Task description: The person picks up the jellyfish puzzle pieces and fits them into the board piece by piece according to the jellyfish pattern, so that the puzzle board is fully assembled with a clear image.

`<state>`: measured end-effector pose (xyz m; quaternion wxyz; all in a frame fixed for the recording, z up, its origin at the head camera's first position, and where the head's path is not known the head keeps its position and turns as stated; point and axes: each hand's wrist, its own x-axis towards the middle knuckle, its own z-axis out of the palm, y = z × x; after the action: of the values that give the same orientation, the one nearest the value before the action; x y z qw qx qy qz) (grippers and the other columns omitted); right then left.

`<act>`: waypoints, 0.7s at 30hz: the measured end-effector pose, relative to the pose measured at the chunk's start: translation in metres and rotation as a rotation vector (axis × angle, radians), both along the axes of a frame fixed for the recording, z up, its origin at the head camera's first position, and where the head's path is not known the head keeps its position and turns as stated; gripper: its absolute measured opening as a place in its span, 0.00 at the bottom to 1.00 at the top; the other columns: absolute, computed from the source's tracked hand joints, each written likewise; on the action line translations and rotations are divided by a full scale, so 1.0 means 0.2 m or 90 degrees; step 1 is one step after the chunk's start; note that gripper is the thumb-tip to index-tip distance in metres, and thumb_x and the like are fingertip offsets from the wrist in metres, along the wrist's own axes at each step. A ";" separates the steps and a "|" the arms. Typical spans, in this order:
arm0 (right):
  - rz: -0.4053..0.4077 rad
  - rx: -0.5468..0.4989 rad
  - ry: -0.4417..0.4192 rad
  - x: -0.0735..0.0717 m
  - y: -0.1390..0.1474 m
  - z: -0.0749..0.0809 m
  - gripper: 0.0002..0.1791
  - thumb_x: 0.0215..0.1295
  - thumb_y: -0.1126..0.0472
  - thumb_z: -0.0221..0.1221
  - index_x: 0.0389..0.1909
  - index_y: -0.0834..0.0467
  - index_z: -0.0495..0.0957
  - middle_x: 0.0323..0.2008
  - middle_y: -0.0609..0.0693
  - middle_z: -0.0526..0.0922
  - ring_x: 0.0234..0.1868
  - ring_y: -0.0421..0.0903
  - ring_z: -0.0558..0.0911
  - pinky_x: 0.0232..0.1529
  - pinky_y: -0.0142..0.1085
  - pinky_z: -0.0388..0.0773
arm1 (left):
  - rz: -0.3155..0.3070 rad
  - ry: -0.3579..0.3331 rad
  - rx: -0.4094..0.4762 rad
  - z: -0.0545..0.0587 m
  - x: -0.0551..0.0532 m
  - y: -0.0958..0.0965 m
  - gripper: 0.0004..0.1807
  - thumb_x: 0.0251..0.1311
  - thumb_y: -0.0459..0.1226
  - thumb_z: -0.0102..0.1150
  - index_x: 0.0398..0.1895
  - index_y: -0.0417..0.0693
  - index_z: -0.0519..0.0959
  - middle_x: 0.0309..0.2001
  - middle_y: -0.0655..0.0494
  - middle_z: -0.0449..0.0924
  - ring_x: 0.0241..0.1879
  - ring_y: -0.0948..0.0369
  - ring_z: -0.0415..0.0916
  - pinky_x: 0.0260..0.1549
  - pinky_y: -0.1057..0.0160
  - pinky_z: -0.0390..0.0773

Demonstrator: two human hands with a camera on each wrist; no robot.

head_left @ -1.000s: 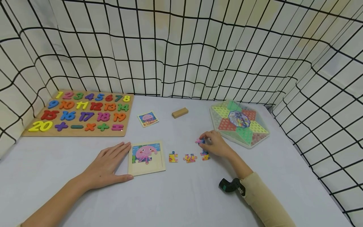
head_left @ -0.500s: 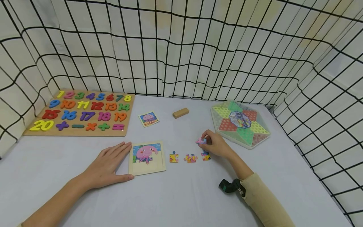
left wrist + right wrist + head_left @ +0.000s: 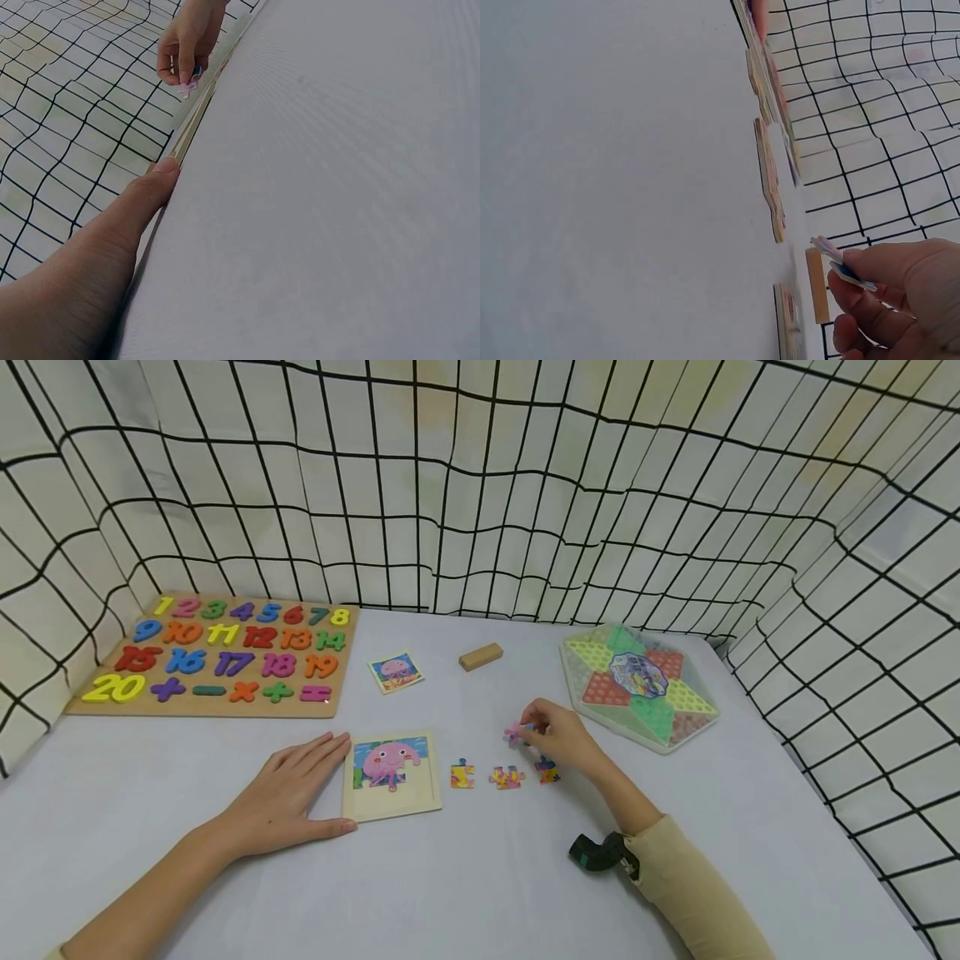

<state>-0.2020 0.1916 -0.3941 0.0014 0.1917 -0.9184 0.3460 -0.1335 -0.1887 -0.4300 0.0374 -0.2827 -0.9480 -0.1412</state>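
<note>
A square wooden puzzle tray (image 3: 401, 802) holds a partly filled pink octopus picture. Along its left edge my left hand (image 3: 288, 797) rests with straight fingers, its thumb (image 3: 150, 187) touching the tray's side. Between thumb and finger, my right hand (image 3: 562, 739) pinches a pink and blue jigsaw piece (image 3: 840, 259), lifted off the table. Three loose pieces lie right of the tray: a yellow one (image 3: 462, 774), a pink and yellow one (image 3: 507, 777), and a blue and yellow one (image 3: 547, 770) just below my right hand.
A wooden number board (image 3: 225, 703) lies at the back left. Behind the tray are a small octopus picture card (image 3: 396, 672) and a wooden block (image 3: 481, 657). A hexagonal game box (image 3: 637, 685) stands at the back right. Black wire mesh (image 3: 480, 485) encloses the table.
My right hand has raised the pink and blue piece and moved it slightly left, away from the blue and yellow piece. The left hand stays on the tray's edge.
</note>
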 end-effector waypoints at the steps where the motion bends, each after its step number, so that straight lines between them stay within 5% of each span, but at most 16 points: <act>1: 0.004 -0.009 -0.004 0.00 -0.01 0.00 0.05 0.59 0.63 0.60 0.34 0.58 0.74 0.29 0.48 0.77 0.25 0.42 0.69 0.23 0.31 0.67 | 0.000 0.000 0.001 0.00 0.00 0.00 0.57 0.45 0.70 0.50 0.69 0.39 0.54 0.69 0.45 0.52 0.67 0.48 0.45 0.57 0.43 0.50; 21: 0.117 -0.066 -0.031 0.02 -0.30 -0.03 0.05 0.60 0.60 0.60 0.34 0.54 0.74 0.28 0.44 0.75 0.29 0.41 0.72 0.27 0.30 0.70 | 0.010 -0.025 -0.011 0.00 0.00 0.00 0.58 0.43 0.72 0.48 0.69 0.40 0.53 0.70 0.46 0.50 0.68 0.48 0.44 0.59 0.43 0.48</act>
<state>-0.1980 0.1322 -0.3996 -0.0429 0.2660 -0.8777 0.3963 -0.1342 -0.1894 -0.4294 0.0170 -0.2730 -0.9519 -0.1382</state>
